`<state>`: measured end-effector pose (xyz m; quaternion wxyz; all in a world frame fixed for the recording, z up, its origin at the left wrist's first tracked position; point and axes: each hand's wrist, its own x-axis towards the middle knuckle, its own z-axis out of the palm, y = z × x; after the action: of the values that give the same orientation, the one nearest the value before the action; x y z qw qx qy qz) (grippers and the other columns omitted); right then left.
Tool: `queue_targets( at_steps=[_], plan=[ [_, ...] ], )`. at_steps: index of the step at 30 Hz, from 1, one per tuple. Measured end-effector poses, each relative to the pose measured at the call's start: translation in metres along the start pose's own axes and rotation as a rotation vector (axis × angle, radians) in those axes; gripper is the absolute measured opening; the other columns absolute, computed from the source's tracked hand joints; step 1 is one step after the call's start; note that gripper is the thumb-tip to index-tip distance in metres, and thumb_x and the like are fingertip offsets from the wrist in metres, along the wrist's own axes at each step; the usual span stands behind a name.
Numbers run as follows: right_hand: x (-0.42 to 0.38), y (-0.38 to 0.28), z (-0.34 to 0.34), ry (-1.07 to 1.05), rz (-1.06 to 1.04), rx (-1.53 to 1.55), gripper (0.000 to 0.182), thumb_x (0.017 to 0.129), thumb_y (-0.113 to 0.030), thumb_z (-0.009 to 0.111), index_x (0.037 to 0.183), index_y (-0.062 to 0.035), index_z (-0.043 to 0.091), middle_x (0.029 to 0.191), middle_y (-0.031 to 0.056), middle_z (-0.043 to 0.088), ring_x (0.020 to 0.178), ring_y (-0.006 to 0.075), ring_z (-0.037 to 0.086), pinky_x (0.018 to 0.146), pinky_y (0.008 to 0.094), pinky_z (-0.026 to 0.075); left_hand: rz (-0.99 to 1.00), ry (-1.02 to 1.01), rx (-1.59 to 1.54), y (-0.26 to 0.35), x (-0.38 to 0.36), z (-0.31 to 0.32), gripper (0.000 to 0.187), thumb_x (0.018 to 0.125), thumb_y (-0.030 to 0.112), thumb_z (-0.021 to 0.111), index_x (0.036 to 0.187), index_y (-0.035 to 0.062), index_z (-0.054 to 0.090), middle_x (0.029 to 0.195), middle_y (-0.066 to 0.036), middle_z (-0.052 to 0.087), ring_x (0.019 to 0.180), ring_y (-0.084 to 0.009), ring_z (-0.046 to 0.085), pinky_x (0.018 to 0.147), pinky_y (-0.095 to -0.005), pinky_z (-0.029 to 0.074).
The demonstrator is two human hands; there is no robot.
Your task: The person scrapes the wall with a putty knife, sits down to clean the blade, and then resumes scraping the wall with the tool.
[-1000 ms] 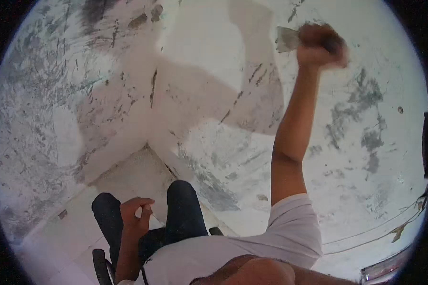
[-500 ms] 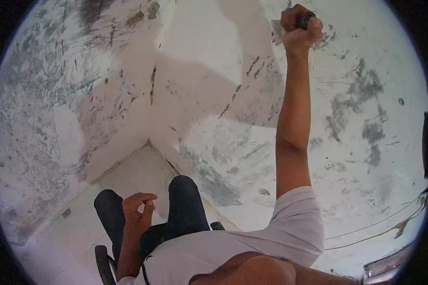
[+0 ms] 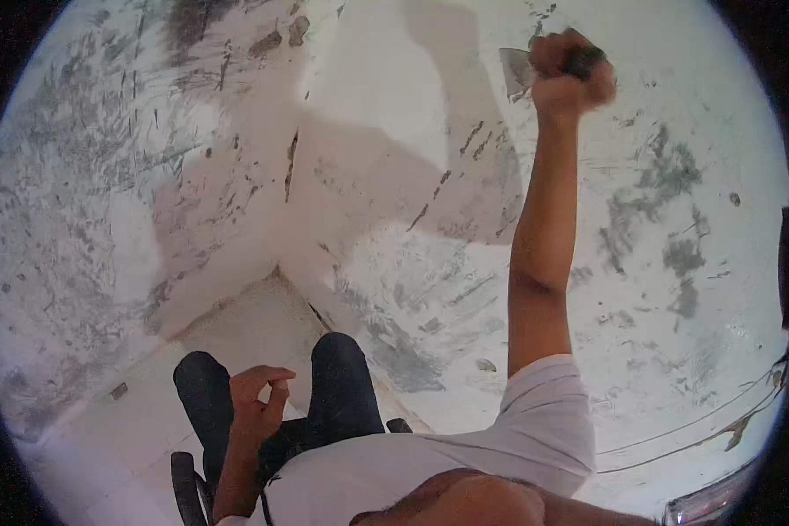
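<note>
High on the right-hand wall, my right hand (image 3: 574, 74) is wrapped round the dark handle (image 3: 583, 61) of a putty knife. Its flat grey blade (image 3: 515, 72) shows to the left of my knuckles, at the wall surface. My arm is stretched out straight. My left hand (image 3: 259, 405) hovers over my lap between my knees, the thumb and forefinger curled together in a loose pinch, and nothing shows in it.
Two patchy white walls with grey smears meet in a corner (image 3: 278, 267) ahead of my knees. Pale floor (image 3: 245, 316) lies below. A black chair armrest (image 3: 184, 486) is beside my left leg. Thin cables (image 3: 675, 451) run along the lower right.
My right hand with the putty knife has moved slightly right and down in view, and the blade shows more. My left hand has shifted a little; the whole view has tilted slightly.
</note>
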<state>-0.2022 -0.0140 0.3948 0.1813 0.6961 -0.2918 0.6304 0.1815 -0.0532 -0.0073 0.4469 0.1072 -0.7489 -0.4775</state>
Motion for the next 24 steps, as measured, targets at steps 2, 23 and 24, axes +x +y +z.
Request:
queue_targets(
  at_steps=[2,23,24],
  plan=[
    [0.004,-0.006,0.003,0.025,0.010,0.165,0.058,0.070,-0.065,0.052,0.059,-0.0086,0.042,0.051,-0.0020,0.027,0.046,0.0152,0.020,0.048,0.0308,0.014,-0.011,0.027,0.009,0.003,0.003,-0.002,0.011,0.085,0.007,0.059,0.083,-0.0006,0.068,0.070,-0.011,0.066,0.055,-0.0152,0.061,0.054,-0.0284,0.048],
    [-0.742,-0.083,0.342,-0.770,1.291,-0.236,0.054,0.094,-0.050,0.048,0.087,0.0007,0.066,0.094,0.0268,0.062,0.090,0.0408,0.060,0.082,0.0503,0.046,-0.652,-0.154,0.069,0.004,-0.113,-0.028,0.019,0.090,0.009,0.056,0.102,-0.0032,0.065,0.076,-0.005,0.063,0.071,-0.0120,0.060,0.067,-0.0273,0.049],
    [-0.747,-0.086,0.342,-0.904,1.400,-0.078,0.056,0.095,-0.051,0.046,0.092,0.0002,0.067,0.097,0.0267,0.063,0.092,0.0410,0.061,0.084,0.0504,0.046,-0.723,-0.114,0.012,0.001,-0.119,-0.030,0.020,0.090,0.010,0.057,0.103,-0.0036,0.065,0.075,-0.004,0.062,0.071,-0.0121,0.060,0.067,-0.0275,0.049]
  ],
)
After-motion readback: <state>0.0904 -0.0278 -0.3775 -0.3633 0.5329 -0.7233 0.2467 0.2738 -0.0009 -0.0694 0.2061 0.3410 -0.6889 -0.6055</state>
